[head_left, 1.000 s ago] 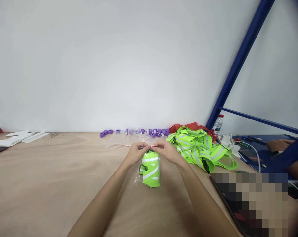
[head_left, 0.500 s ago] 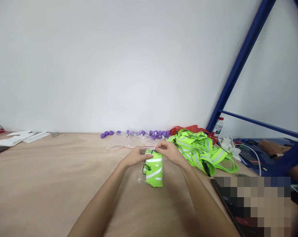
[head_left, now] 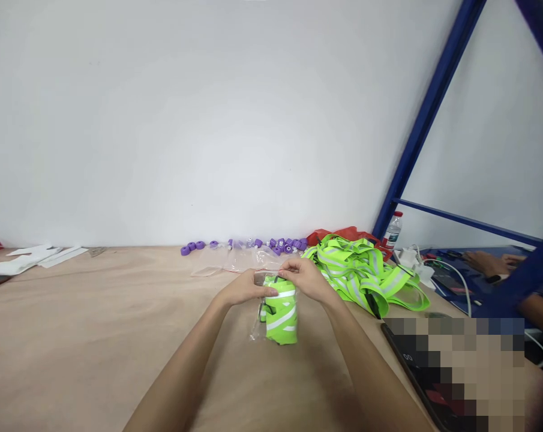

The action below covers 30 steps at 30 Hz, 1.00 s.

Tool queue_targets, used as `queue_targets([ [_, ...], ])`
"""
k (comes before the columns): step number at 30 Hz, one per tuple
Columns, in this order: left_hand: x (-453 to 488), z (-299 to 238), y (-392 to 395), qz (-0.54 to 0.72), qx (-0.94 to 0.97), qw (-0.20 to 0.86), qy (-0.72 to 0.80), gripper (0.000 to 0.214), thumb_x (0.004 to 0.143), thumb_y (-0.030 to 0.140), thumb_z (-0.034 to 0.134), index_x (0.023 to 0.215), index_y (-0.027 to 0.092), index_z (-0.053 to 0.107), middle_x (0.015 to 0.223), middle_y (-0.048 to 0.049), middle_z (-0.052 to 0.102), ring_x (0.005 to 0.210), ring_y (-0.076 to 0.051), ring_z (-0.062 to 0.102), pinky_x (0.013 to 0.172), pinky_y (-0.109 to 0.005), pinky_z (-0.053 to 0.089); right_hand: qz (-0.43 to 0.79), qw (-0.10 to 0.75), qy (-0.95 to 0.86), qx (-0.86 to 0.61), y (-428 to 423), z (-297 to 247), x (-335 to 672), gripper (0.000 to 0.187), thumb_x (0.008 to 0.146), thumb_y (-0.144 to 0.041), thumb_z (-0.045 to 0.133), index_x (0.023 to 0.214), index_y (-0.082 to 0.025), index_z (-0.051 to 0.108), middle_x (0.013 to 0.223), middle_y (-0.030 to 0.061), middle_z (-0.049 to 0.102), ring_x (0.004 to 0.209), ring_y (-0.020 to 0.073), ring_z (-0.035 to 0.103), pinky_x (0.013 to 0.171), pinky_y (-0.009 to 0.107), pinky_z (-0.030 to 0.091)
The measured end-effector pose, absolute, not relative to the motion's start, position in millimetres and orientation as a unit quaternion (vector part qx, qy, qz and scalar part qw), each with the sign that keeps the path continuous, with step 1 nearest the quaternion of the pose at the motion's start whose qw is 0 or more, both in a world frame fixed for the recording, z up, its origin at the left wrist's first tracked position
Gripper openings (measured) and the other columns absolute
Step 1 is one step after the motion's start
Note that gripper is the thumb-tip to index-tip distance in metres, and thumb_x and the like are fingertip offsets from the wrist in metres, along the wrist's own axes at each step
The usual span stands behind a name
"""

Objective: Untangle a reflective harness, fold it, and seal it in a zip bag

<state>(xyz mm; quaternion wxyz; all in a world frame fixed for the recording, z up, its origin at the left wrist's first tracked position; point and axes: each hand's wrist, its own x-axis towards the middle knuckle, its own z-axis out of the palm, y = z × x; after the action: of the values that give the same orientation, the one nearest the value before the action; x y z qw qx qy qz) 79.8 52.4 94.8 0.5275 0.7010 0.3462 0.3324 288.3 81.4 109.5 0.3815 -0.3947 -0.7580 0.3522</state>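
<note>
A folded bundle of neon green reflective strap (head_left: 282, 321), with silver-white stripes, sits inside a clear plastic bag (head_left: 255, 331) in front of me. My left hand (head_left: 243, 289) grips the bag's upper left side, its thumb lying over the front of the bundle. At the top edge, my right hand (head_left: 308, 279) pinches the bag's mouth with thumb and fingertips. Both hands are closed on the bag. Fingers behind the bag are partly hidden.
A heap of green reflective straps (head_left: 350, 270) lies at right, by red fabric (head_left: 343, 233) and a bottle (head_left: 393, 231). Behind my hands are clear bags (head_left: 235, 258) and purple rolls (head_left: 200, 245). A phone (head_left: 415, 366) lies front right; another person's hand (head_left: 482, 263) shows beyond the blue frame.
My right hand has shifted slightly left along the bag's top edge, closer to my left hand. The red line of the bag's mouth no longer shows stretched between them. The view has turned slightly.
</note>
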Motion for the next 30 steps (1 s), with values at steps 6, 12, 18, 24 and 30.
queue_targets([
  [6, 77.9, 94.2, 53.8, 0.326, 0.694, 0.534, 0.356, 0.052, 0.073, 0.035, 0.082, 0.121, 0.017, 0.071, 0.118, -0.0070, 0.074, 0.109, -0.028, 0.068, 0.096, -0.038, 0.052, 0.352, 0.361, -0.773, -0.385, 80.1, 110.2, 289.0, 0.022, 0.078, -0.036, 0.065, 0.075, -0.016, 0.074, 0.076, 0.0042, 0.071, 0.075, 0.0199, 0.063, 0.070, 0.029, 0.046],
  [12, 77.6, 95.8, 52.1, 0.321, 0.704, 0.517, 0.365, 0.051, 0.075, 0.035, 0.080, 0.122, 0.018, 0.070, 0.119, -0.0063, 0.073, 0.110, -0.028, 0.067, 0.098, -0.039, 0.051, 0.341, 0.356, -0.783, -0.380, 79.0, 111.3, 289.7, 0.024, 0.080, -0.037, 0.063, 0.075, -0.016, 0.073, 0.076, 0.0036, 0.071, 0.076, 0.0194, 0.063, 0.069, 0.028, 0.046],
  [18, 77.1, 93.5, 52.7, 0.317, 0.707, 0.510, 0.375, 0.046, 0.076, 0.036, 0.079, 0.116, 0.016, 0.072, 0.115, -0.0076, 0.074, 0.106, -0.027, 0.068, 0.096, -0.039, 0.050, 0.311, 0.352, -0.797, -0.379, 79.6, 111.6, 290.6, 0.022, 0.082, -0.034, 0.061, 0.073, -0.017, 0.072, 0.071, 0.0021, 0.068, 0.072, 0.0184, 0.059, 0.064, 0.026, 0.043],
  [24, 77.5, 94.2, 52.1, 0.306, 0.711, 0.512, 0.372, 0.052, 0.077, 0.039, 0.079, 0.123, 0.017, 0.070, 0.112, -0.0072, 0.074, 0.105, -0.028, 0.068, 0.094, -0.038, 0.051, 0.285, 0.345, -0.808, -0.383, 76.9, 112.7, 290.0, 0.020, 0.084, -0.030, 0.059, 0.070, -0.018, 0.067, 0.070, 0.0010, 0.065, 0.070, 0.0172, 0.057, 0.064, 0.025, 0.038],
  [30, 78.3, 96.9, 50.9, 0.307, 0.716, 0.511, 0.364, 0.051, 0.078, 0.036, 0.078, 0.125, 0.019, 0.070, 0.112, -0.0061, 0.075, 0.105, -0.027, 0.068, 0.094, -0.037, 0.051, 0.279, 0.342, -0.811, -0.383, 72.9, 114.7, 287.4, 0.015, 0.084, -0.026, 0.056, 0.074, -0.018, 0.066, 0.075, 0.0015, 0.066, 0.072, 0.0175, 0.057, 0.068, 0.026, 0.039],
])
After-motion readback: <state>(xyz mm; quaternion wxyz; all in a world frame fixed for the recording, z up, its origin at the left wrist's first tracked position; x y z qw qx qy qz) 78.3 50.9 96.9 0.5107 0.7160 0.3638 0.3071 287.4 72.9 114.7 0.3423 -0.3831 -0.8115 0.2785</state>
